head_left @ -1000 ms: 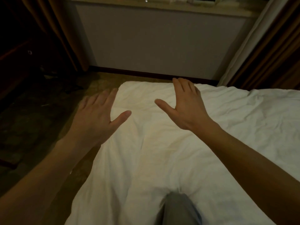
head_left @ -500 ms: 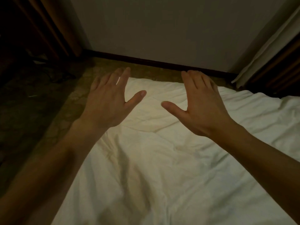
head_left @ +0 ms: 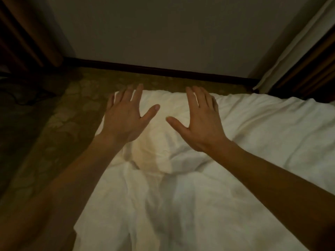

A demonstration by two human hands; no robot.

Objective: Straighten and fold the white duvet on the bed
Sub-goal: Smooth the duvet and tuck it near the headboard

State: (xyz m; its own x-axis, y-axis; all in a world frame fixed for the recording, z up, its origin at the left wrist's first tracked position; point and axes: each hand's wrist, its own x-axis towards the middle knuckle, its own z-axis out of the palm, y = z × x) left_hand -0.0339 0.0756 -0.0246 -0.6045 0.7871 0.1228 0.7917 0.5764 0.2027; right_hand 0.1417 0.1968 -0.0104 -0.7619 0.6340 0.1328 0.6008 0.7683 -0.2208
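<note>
The white duvet (head_left: 253, 142) covers the bed from the lower middle to the right edge, wrinkled, with a raised bump between my forearms. My left hand (head_left: 125, 116) lies flat with fingers spread over the duvet's far left corner. My right hand (head_left: 201, 120) is flat too, palm down, fingers straight, at the far edge a little to the right. Neither hand grips the cloth. I cannot tell whether the palms press the duvet or hover just above it.
Patterned carpet (head_left: 59, 127) runs along the left and far side of the bed. A grey wall with a dark skirting board (head_left: 163, 69) stands just beyond. Brown curtains (head_left: 27, 33) hang at the left, and a pale curtain (head_left: 293, 48) hangs at the right.
Both hands have reached forward to the duvet's far edge and corner. The view has tilted down, and the grey trouser knee seen a second ago is out of view.
</note>
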